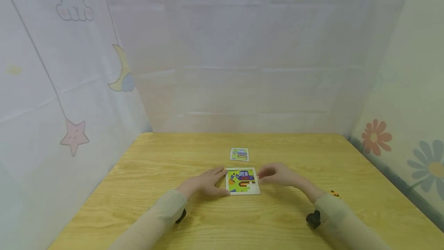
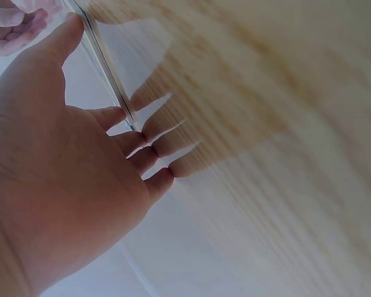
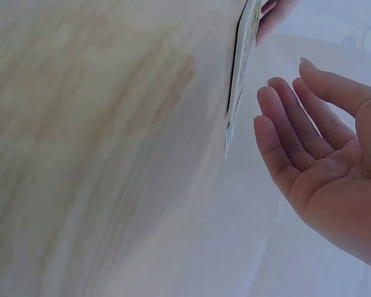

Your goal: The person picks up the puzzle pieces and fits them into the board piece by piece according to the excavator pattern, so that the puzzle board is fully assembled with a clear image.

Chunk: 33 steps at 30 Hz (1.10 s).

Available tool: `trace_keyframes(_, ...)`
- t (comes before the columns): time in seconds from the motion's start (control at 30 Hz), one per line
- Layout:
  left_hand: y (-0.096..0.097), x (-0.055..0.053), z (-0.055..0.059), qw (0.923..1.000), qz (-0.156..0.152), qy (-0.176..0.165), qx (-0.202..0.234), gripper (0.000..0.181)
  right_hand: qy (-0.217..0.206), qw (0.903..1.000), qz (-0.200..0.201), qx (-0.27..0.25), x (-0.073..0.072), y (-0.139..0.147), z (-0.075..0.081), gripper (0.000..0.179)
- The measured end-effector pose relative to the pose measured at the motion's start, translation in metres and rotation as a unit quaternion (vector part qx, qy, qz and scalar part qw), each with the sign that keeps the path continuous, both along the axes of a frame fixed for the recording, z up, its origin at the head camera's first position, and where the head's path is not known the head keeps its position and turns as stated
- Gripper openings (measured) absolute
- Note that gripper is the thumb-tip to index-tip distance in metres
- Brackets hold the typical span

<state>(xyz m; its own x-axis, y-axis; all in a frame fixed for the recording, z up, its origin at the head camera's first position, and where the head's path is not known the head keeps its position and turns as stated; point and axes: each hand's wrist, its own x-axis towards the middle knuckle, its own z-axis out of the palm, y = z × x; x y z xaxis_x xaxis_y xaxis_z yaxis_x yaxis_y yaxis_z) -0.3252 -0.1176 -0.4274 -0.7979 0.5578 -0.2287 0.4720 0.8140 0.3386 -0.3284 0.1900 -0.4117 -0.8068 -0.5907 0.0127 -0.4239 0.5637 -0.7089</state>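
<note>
A square jigsaw puzzle board [image 1: 255, 190] with a pale frame lies on the table in the head view, showing a blue digger on green. Its lower right part is bare, with a stepped edge of pieces. My left hand [image 1: 209, 182] rests on the table at the board's left side, thumb and fingertips touching that edge; in the left wrist view its fingers are spread. Just off the right edge, my right hand [image 1: 279, 174] hovers with loosely bent fingers. The right wrist view shows nothing held in this hand [image 3: 328, 142], the board's thin edge [image 3: 238, 68] standing apart from it.
Behind the board lies a small card [image 1: 239, 154] with a similar digger picture. A small orange and dark piece [image 1: 334, 193] sits by the right sleeve. The wooden table [image 1: 173, 149] meets pale printed cloth walls [image 1: 225, 92] at the back and sides.
</note>
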Motion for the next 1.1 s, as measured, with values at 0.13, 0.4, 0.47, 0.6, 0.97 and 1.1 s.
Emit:
trace_keyframes(0.13, 0.0, 0.0, 0.0, 1.0, 0.0, -0.001, -0.003, 0.085, 0.006, 1.0, -0.004, -0.004, 0.003, 0.014, 0.006, 0.028)
trace_keyframes(0.4, 0.002, -0.001, -0.001, 1.0, -0.008, 0.004, -0.003, 0.084, 0.047, 0.9989, -0.002, -0.002, 0.01, 0.044, 0.014, 0.033)
trace_keyframes(0.47, 0.002, -0.001, -0.001, 0.9999, -0.01, 0.005, -0.002, 0.085, 0.046, 0.9989, -0.006, 0.004, 0.012, 0.051, 0.015, 0.032)
trace_keyframes(0.6, 0.001, -0.002, -0.001, 1.0, -0.005, 0.004, -0.002, 0.086, 0.049, 0.9987, -0.008, 0.01, 0.017, 0.064, 0.016, 0.033)
trace_keyframes(0.97, 0.001, -0.001, -0.002, 0.9999, -0.009, 0.003, -0.005, 0.085, 0.074, 0.9965, -0.028, 0.029, 0.032, 0.105, 0.019, 0.036)
trace_keyframes(1.1, 0.001, 0.0, 0.001, 1.0, -0.004, 0.001, -0.007, 0.084, 0.068, 0.9958, -0.049, 0.038, 0.035, 0.116, 0.02, 0.039)
